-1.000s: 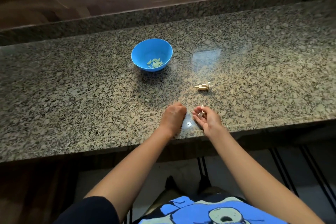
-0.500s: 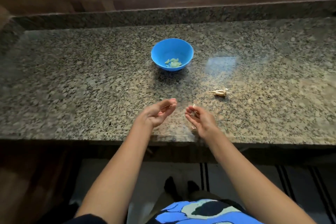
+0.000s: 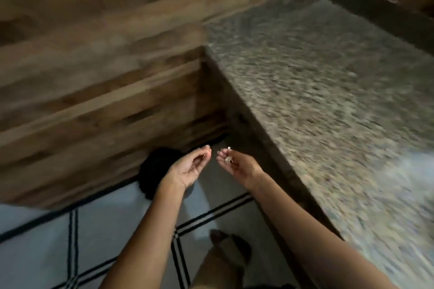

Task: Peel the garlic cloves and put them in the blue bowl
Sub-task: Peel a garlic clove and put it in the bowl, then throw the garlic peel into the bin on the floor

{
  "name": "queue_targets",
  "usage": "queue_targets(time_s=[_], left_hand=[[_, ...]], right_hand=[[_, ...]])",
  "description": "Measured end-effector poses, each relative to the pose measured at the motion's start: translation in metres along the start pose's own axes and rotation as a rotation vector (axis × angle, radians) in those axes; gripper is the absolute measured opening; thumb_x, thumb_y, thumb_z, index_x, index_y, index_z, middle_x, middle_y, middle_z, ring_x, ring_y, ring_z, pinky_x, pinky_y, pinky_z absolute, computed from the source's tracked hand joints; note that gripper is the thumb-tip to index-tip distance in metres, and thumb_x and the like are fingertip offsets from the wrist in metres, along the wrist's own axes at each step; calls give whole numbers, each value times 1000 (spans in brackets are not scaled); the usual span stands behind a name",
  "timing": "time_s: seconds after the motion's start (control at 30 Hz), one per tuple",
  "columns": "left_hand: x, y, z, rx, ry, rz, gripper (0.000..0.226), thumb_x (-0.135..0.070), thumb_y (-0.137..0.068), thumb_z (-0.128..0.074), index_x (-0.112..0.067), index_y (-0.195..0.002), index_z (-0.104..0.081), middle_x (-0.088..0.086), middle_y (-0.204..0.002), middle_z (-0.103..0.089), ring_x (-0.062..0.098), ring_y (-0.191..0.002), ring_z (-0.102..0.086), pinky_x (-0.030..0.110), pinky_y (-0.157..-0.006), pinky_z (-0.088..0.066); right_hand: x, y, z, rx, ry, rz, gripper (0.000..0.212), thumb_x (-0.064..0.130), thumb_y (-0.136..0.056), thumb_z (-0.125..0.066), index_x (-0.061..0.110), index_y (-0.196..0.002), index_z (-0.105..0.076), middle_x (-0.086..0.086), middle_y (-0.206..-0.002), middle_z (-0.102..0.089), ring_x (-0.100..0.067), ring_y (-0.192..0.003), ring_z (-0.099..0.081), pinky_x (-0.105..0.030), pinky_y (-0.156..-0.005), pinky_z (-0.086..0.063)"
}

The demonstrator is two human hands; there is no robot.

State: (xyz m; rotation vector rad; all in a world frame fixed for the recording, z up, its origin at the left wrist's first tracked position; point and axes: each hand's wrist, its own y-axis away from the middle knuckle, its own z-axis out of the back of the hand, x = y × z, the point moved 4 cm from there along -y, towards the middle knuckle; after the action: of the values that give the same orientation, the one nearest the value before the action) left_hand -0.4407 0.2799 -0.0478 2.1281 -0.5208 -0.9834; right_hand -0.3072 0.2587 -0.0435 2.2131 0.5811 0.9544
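The only garlic on show is a few pale scraps lying on the cupped fingers of the right hand, just below the middle of the frame. They look papery, more like skin than clove, though they are too small to be sure. One white bit stands up at the fingertips, which close lightly on it. The left hand is just beside it, palm up, fingers curled in and thumb tip near the forefinger; I cannot tell whether it pinches anything. The hands are apart, with a narrow gap between them. No blue bowl and no whole cloves are in view.

Both hands hang over the floor, not the desk, above a dark round thing that may be a bin — it is too dim to say.

Risk, as I judge it: the scraps are light and loosely held, so a quick tip of the palm could scatter them onto the tiles, and any clove among them would go too.

The desk's front edge runs diagonally just right of the right hand. A wooden wall closes the upper left, and a foot stands below. Open room lies toward the lower left.
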Motion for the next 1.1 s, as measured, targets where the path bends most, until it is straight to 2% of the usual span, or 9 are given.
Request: queue_targets(time_s=[0.1, 0.23, 0.4, 0.47, 0.53, 0.67, 0.73, 0.87, 1.1], left_hand=[[-40, -23, 44, -110, 81, -54, 8, 8, -86, -54, 4, -84, -61, 11, -65, -69, 14, -58, -68, 19, -49, -53], [-77, -47, 86, -186, 168, -36, 9, 6, -87, -54, 3, -86, -62, 13, -73, -68, 16, -69, -67, 20, -52, -55], [-108, -72, 111, -236, 280, -68, 10, 6, -89, -51, 3, -86, -60, 13, -74, -68, 17, -83, -59, 25, -79, -51], [-119, -87, 121, -260, 323, -101, 9, 7, -89, -51, 5, -87, -60, 15, -83, -64, 18, -84, -59, 30, -90, -44], [-127, -108, 133, -269, 364, -140, 10, 8, -88, -51, 6, -88, -60, 16, -86, -63, 18, -85, -59, 31, -96, -43], [-133, -147, 151, -303, 443, -124, 8, 6, -88, -53, 5, -87, -61, 15, -87, -63, 18, -85, -60, 23, -71, -57], [-131, -159, 157, -316, 560, -87, 7, 7, -86, -56, 6, -85, -62, 17, -87, -64, 20, -85, -61, 27, -66, -57], [-129, -176, 165, -360, 684, -80, 6, 8, -86, -56, 5, -87, -62, 17, -82, -65, 21, -85, -61, 31, -88, -51], [-107, -196, 164, -405, 734, -67, 6, 5, -87, -56, 4, -84, -61, 15, -87, -61, 17, -83, -60, 22, -64, -57]], right_hand=[[-16, -46, -47, 26, 48, -105, 27, 4, -97, -38, 1, -75, -54, -5, -49, -64, -18, -55, -64, -31, -93, -42], [-24, -92, -90, -11, 57, -173, 27, 4, -97, -38, -1, -75, -52, -8, -54, -65, -20, -71, -54, -34, -100, -35], [-33, -139, -126, -40, 187, -224, 24, 4, -97, -39, -11, -108, -54, -23, -123, -52, -31, -103, -57, -36, -94, -38], [-41, -165, -143, -25, 211, -243, 28, 4, -97, -39, -13, -114, -51, -24, -118, -55, -31, -102, -57, -37, -98, -36], [-51, -198, -157, 6, 263, -273, 22, 6, -97, -41, -9, -97, -56, -18, -102, -58, -26, -86, -58, -36, -93, -40], [-68, -255, -173, 15, 355, -334, 18, 7, -93, -50, -4, -81, -57, -12, -73, -67, -21, -75, -62, -27, -67, -56], [-69, -268, -177, 19, 384, -342, 19, 7, -93, -49, -2, -78, -58, -14, -84, -63, -24, -81, -60, -31, -74, -54], [-72, -282, -180, 4, 521, -369, 17, 7, -94, -47, -2, -84, -57, -14, -94, -60, -26, -99, -55, -33, -91, -43], [-97, -303, -163, -77, 540, -397, 17, 4, -94, -46, -9, -97, -57, -22, -113, -56, -31, -99, -58, -32, -87, -44]])
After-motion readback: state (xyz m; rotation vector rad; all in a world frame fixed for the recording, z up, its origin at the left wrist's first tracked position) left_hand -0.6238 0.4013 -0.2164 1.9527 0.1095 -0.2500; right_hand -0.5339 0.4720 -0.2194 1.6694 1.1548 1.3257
